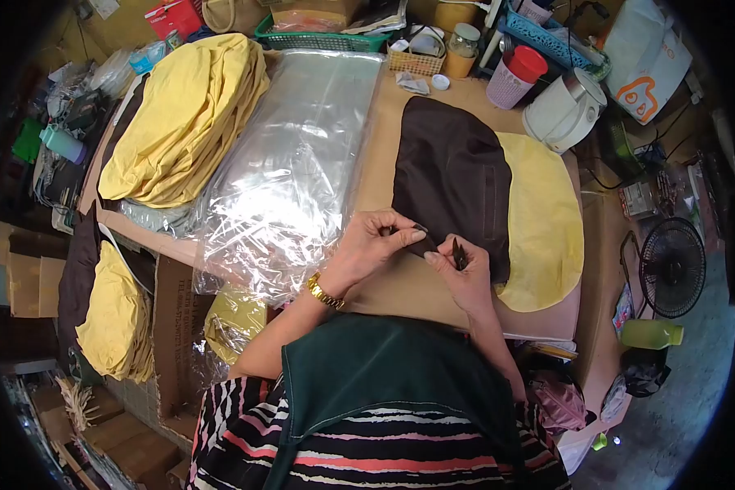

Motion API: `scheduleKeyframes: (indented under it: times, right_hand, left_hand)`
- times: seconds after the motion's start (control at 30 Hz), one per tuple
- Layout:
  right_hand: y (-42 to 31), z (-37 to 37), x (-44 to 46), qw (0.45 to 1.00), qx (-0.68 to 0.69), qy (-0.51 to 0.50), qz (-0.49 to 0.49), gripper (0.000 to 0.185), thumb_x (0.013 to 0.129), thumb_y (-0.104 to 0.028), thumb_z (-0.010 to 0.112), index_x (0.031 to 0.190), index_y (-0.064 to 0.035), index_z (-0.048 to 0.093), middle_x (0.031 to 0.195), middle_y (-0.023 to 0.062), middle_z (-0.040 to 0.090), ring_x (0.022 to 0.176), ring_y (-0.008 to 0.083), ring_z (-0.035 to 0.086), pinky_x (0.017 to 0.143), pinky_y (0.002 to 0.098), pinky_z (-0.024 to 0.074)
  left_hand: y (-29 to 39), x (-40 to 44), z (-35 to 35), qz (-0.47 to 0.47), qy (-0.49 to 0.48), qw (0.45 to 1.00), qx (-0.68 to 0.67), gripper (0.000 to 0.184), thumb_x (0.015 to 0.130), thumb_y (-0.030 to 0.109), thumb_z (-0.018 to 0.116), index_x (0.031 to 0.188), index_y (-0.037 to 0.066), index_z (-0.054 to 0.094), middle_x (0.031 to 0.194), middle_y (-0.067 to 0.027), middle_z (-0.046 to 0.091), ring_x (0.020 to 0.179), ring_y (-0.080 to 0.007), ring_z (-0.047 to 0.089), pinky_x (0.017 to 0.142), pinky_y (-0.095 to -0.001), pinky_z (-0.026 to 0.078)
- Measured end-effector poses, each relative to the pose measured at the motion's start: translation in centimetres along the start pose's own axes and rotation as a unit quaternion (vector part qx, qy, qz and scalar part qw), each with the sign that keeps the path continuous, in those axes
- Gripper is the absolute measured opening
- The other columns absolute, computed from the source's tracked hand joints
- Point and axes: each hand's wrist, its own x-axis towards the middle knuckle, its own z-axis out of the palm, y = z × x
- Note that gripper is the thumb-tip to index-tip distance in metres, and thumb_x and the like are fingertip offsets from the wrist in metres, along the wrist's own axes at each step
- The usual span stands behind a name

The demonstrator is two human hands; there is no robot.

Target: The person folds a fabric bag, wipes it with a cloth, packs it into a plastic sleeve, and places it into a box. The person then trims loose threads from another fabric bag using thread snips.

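Observation:
My left hand point(374, 238), with a gold watch at the wrist, pinches a dark brown strip of fabric point(419, 247) that spans the gap to my other hand. In my right hand point(468, 273) are small dark thread snips point(460, 255), their pointed tips showing above the curled fingers; the rest is hidden in the palm. Just beyond both hands lies a dark brown fabric piece point(449, 171) with a stitched slot. It overlaps a yellow fabric piece point(545, 220) with a curved outer edge.
Clear plastic bags point(302, 147) lie left of my hands, beside a tall stack of yellow fabric pieces point(184, 114). Along the back stand a green basket point(327, 41), a jar point(463, 51), a pink cup point(510, 86) and a white kettle point(565, 110). A black fan point(672, 267) is at right.

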Motion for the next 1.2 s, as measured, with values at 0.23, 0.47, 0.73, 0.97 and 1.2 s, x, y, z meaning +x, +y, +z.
scheduleKeyframes:
  times: [0.23,0.47,0.73,0.97,1.2]
  right_hand:
    - [-2.9,1.4,1.2,0.990,-0.083,0.049,-0.100,0.013,0.081,-0.007,0.073,0.084,0.0006,0.063,0.069,-0.0016,0.048,0.063,0.0058,0.041,0.058,0.0211,0.0369]
    - [-1.8,1.8,1.5,0.989,-0.097,0.073,-0.084,0.017,0.083,-0.007,0.071,0.075,0.0014,0.059,0.063,0.0003,0.046,0.059,0.0068,0.040,0.054,0.0237,0.0350]
    - [-1.3,1.0,1.6,0.987,0.050,0.124,-0.089,0.018,0.086,-0.007,0.069,0.073,-0.0009,0.059,0.065,-0.0076,0.045,0.060,0.0004,0.037,0.051,0.0212,0.0296]
    - [-2.8,2.3,0.5,0.974,-0.093,0.086,-0.187,0.009,0.082,-0.001,0.070,0.077,-0.0004,0.063,0.067,-0.0015,0.052,0.059,0.0037,0.044,0.052,0.0211,0.0334]
    - [-3.6,3.3,4.0,0.976,-0.138,-0.108,-0.125,0.021,0.088,-0.015,0.062,0.100,0.0021,0.065,0.076,0.0211,0.060,0.062,0.0332,0.056,0.062,0.0327,0.0455]
  left_hand:
    - [1.2,-1.5,0.8,0.032,0.011,0.999,-0.033,0.016,0.088,0.015,0.070,0.090,0.000,0.071,0.075,-0.0001,0.062,0.064,-0.0048,0.056,0.056,-0.0198,0.045]
    - [0.4,-1.9,1.2,0.033,0.081,0.996,0.023,0.019,0.090,0.018,0.067,0.082,0.001,0.065,0.072,0.0008,0.057,0.059,-0.0043,0.053,0.053,-0.0198,0.042]
    - [0.8,-2.0,-5.2,0.094,0.296,0.949,-0.059,0.037,0.098,0.032,0.053,0.071,0.008,0.058,0.052,0.0075,0.041,0.052,0.0008,0.032,0.046,-0.0203,0.024]
    - [2.0,-5.2,-2.1,-0.171,-0.009,0.949,-0.264,0.042,0.098,0.041,0.050,0.101,0.000,0.061,0.081,-0.0019,0.060,0.066,-0.0106,0.062,0.062,-0.0232,0.052]
    - [-0.5,-5.5,-1.6,-0.093,0.022,0.991,-0.090,0.016,0.093,0.014,0.064,0.097,-0.001,0.065,0.078,-0.0003,0.065,0.063,-0.0057,0.059,0.058,-0.0195,0.048]
